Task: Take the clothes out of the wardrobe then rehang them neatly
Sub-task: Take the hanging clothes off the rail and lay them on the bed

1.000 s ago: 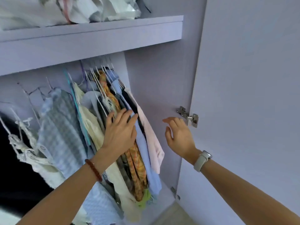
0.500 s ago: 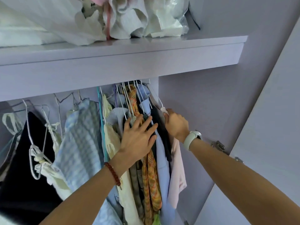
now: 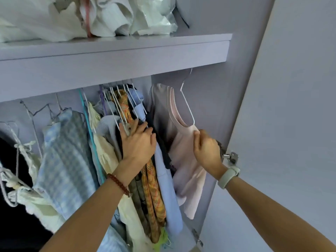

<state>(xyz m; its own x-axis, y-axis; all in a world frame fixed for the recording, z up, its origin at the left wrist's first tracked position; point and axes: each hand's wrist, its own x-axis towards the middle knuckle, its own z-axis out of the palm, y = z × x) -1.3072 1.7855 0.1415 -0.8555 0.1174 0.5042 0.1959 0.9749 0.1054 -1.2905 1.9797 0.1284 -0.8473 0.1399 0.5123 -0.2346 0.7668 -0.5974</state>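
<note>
Two hands work in the head view: the left hand (image 3: 139, 142) lies spread and flat against the packed clothes (image 3: 154, 179) on the rail, while the right hand (image 3: 206, 149) pinches the pink top (image 3: 183, 160) at its shoulder, drawn apart to the right on its white hanger (image 3: 187, 104). The hook looks near the shelf (image 3: 127, 66) edge; pulling by the cloth alone could likely slip the top off or snag the hook.

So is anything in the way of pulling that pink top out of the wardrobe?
Nothing visible blocks it. The right hand pinches the pink top at its shoulder, on a white hanger already apart from the packed clothes, which the left hand presses back. The open door stands close on the right.
</note>
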